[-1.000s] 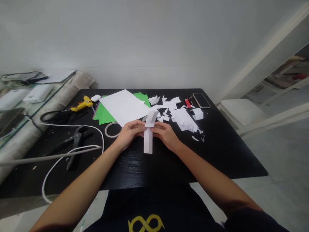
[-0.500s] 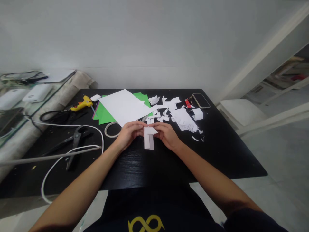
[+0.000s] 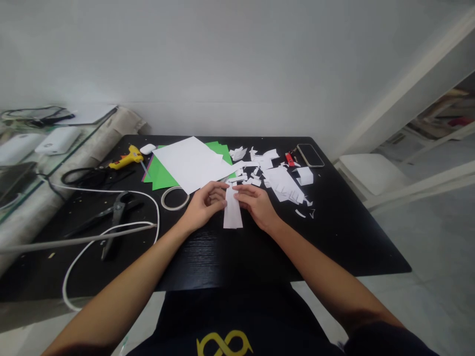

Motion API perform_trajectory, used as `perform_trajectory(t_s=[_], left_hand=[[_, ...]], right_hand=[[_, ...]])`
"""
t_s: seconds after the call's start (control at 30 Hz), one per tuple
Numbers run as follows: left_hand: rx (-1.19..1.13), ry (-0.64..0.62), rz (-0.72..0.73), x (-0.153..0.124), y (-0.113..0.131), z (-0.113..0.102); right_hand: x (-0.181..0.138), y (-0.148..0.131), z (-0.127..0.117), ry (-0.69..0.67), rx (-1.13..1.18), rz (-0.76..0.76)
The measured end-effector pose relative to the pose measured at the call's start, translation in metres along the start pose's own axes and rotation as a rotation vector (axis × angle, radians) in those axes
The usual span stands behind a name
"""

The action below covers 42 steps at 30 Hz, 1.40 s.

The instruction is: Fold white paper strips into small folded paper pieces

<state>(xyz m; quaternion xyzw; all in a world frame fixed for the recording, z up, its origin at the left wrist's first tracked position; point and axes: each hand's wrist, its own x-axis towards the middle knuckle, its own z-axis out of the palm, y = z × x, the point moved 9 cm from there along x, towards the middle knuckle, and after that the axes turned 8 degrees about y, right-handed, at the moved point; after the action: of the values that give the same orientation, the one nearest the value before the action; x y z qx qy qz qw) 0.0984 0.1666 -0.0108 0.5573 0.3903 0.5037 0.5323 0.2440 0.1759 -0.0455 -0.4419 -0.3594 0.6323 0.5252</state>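
Note:
Between my hands, near the middle of the table, is a narrow folded strip of white paper (image 3: 233, 215), its wider end toward me. My left hand (image 3: 208, 203) pinches its left edge with the thumb and fingers. On the opposite edge, my right hand (image 3: 257, 203) holds the strip with bent fingers. The strip's far end is partly covered by my fingertips. Just beyond lie small white paper scraps (image 3: 252, 181). A roll of tape (image 3: 175, 199) rests to the left of my left hand.
A large white sheet (image 3: 189, 165) lies on green paper (image 3: 159, 181). Leftward are a yellow glue gun (image 3: 128, 158), pliers (image 3: 118, 212) and a looping white cable (image 3: 158, 217). At right are cut paper pieces (image 3: 284, 183), a red object (image 3: 289, 159) and a phone (image 3: 310, 155).
The paper's pointed flap no longer shows on top; a plain, tapering face is now toward me. My fingers have shifted along its edges, and my left thumb has come down its side.

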Motion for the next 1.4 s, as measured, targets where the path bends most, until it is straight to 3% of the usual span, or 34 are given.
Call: perform_trajectory(t_s=[0.47, 0.87, 1.17, 1.4], left_hand=[[0.086, -0.011, 0.056, 0.000, -0.001, 0.002], [0.012, 0.008, 0.009, 0.000, -0.005, 0.001], [-0.203, 0.013, -0.227, 0.003, -0.022, -0.003], [-0.384, -0.054, -0.413, -0.005, -0.027, 0.015]], right_hand=[[0.000, -0.006, -0.001, 0.029, -0.065, -0.086], [-0.002, -0.016, -0.003, 0.062, -0.161, -0.178], [-0.001, -0.017, -0.005, 0.062, -0.126, -0.214], [-0.002, -0.012, 0.004, -0.030, -0.081, -0.178]])
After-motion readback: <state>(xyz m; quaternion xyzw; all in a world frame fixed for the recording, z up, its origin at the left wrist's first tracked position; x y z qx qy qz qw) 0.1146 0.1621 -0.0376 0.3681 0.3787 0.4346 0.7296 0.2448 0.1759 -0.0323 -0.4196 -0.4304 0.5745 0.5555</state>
